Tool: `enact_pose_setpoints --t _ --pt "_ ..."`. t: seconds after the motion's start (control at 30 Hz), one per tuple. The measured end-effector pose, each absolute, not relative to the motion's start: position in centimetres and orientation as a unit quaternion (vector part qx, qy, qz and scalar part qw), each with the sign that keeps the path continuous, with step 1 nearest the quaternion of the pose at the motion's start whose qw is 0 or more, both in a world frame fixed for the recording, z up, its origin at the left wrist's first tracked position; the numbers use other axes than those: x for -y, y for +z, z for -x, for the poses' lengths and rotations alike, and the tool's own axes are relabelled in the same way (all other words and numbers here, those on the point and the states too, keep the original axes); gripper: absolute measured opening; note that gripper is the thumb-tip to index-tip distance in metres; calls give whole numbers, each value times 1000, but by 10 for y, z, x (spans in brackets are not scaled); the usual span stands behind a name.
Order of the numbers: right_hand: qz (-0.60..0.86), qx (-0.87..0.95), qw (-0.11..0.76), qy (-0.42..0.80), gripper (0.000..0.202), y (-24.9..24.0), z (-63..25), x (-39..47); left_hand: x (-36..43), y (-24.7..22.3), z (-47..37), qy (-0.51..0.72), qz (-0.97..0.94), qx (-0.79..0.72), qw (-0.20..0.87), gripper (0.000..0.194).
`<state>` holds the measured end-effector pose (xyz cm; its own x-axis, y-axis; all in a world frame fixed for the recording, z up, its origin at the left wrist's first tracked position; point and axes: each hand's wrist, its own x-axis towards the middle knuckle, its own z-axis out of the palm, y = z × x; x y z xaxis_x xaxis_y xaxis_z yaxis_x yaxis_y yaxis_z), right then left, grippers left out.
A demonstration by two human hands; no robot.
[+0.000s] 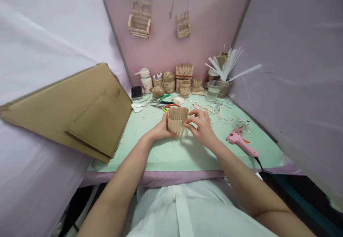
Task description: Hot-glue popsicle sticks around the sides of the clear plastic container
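A small cup-shaped piece made of upright wooden sticks is held above the green tabletop, tilted a little with its open top showing. My left hand is wrapped round its left side and underside. At its right side is my right hand, thumb and index finger brought together at the edge of the sticks. Whatever lies between those fingertips is too small to make out. Gaps show between the sticks at the lower right of the piece.
A pink glue gun lies at the right with its cord over the edge. Large cardboard leans at the left. Pliers, a twine ball, a water cup, a white bottle and stick scraps are farther back.
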<state>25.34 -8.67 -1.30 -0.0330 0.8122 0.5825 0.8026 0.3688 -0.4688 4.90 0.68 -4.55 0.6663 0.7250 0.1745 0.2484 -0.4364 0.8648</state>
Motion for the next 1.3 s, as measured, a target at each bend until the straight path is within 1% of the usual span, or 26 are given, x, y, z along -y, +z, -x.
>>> enact_pose_setpoints --t 0.23,0.73,1.1,1.3 --pt "569 716 406 11 10 -16 -253 85 -11 -51 -49 270 -807 -304 428 122" --pt "580 713 393 12 11 -14 -251 84 -7 -46 -49 272 -799 -305 441 120" --pt "558 721 408 42 10 -12 -250 85 -6 -44 -50 275 -801 -306 436 117" --pt "561 718 409 33 11 -15 -249 85 -3 -40 -50 267 -796 -317 442 117"
